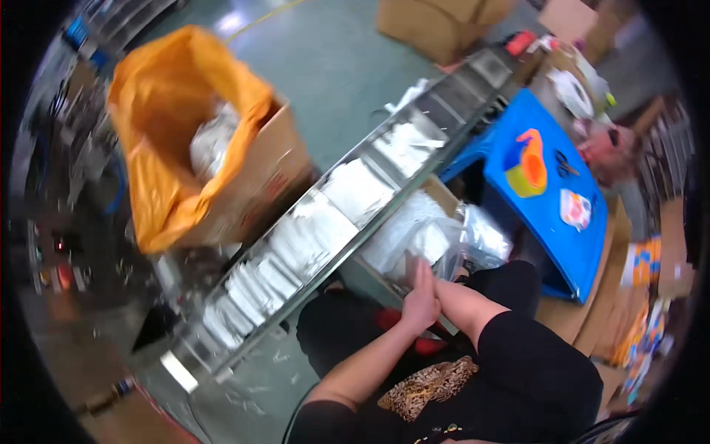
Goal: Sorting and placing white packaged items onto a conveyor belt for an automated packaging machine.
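My left hand (421, 305) is seen edge-on beside the open carton, its fingers stretched out and pointing away from me. Close against it, my right hand (438, 288) is mostly hidden behind the left one, and its fingers are blurred. Just beyond the fingertips lies a clear plastic bag (450, 255) with white pieces in it, set in the carton (441, 194). I cannot tell whether either hand touches the bag. A long metal conveyor (452, 96) with dividers runs diagonally past the carton, carrying stacks of folded white pieces (314, 229).
Across the conveyor stands a large carton lined with an orange bag (211, 211), with white material inside. At my right, a blue plastic stand (543, 222) carries an orange-and-yellow tape dispenser (526, 174), scissors (566, 164) and a small packet (575, 209). A closed carton (436, 29) sits on the floor beyond.
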Motion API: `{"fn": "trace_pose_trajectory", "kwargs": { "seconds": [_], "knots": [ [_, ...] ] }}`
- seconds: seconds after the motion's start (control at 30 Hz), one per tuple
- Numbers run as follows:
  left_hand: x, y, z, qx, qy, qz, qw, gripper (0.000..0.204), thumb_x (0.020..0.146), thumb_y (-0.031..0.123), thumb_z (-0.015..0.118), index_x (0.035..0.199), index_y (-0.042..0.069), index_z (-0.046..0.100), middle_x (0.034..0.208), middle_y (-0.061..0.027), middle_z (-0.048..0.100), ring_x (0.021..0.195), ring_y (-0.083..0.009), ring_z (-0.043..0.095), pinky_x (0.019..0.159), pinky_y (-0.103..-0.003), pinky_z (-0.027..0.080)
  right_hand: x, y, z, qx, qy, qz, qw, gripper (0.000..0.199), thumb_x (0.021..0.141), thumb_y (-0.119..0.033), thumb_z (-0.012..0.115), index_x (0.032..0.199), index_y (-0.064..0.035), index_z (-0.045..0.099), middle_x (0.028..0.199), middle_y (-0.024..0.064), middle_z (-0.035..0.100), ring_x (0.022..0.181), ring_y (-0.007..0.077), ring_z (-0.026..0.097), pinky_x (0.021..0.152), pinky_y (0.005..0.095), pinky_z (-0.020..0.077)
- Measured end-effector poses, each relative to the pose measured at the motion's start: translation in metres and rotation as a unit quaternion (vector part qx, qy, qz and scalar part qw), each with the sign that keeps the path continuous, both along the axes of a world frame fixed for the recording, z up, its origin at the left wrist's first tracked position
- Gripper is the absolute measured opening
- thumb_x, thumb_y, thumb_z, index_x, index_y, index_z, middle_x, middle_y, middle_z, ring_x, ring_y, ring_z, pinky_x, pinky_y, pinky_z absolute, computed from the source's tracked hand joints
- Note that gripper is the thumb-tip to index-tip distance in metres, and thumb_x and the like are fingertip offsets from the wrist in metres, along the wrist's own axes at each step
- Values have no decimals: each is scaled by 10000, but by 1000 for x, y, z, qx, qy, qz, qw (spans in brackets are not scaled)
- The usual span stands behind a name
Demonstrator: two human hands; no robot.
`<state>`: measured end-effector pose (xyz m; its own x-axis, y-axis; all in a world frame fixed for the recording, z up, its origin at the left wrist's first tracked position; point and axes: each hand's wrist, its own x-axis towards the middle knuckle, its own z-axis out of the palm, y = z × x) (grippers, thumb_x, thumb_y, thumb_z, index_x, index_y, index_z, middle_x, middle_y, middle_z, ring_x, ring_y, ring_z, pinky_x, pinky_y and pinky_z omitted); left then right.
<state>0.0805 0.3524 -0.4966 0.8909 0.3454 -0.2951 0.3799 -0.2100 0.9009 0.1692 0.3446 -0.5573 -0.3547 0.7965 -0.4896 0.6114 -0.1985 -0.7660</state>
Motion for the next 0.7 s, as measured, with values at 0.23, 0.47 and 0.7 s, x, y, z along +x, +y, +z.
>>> {"fn": "trace_pose_trajectory", "kwargs": {
  "seconds": [0.23, 0.47, 0.7],
  "knots": [
    [-10, 16, 1, -46, -34, 47, 997, 840, 671, 28, 511, 1386, 11, 70, 1435, -205, 120, 1090, -423, 460, 862, -421, 433, 36, -5, -16, 45, -86, -22, 995, 422, 682, -255, 652, 1032, -41, 553, 954, 176, 603, 925, 341, 564, 794, 394, 449],
    [-10, 21, 12, -75, 15, 2, 997, 906, 658, 49, 549, 1390, 21, 16, 1438, -218, 92, 1121, -418, 437, 881, -420, 428, 110, 20, 107, -201, -13, -251, 947, 370, 804, -305, 595, 1016, -2, 588, 971, 113, 619, 851, 163, 582, 755, 303, 459],
    [-4, 11, 4, -44, -9, -8, 999, 891, 667, 50, 546, 1388, 8, 24, 1434, -226, 101, 1127, -410, 435, 900, -404, 420, 104, 170, 89, -1, -87, -414, 906, 929, 693, -405, 722, 1333, 66, 241, 1257, 202, 452, 1154, 254, 448, 956, 338, 364]
  ]
}}
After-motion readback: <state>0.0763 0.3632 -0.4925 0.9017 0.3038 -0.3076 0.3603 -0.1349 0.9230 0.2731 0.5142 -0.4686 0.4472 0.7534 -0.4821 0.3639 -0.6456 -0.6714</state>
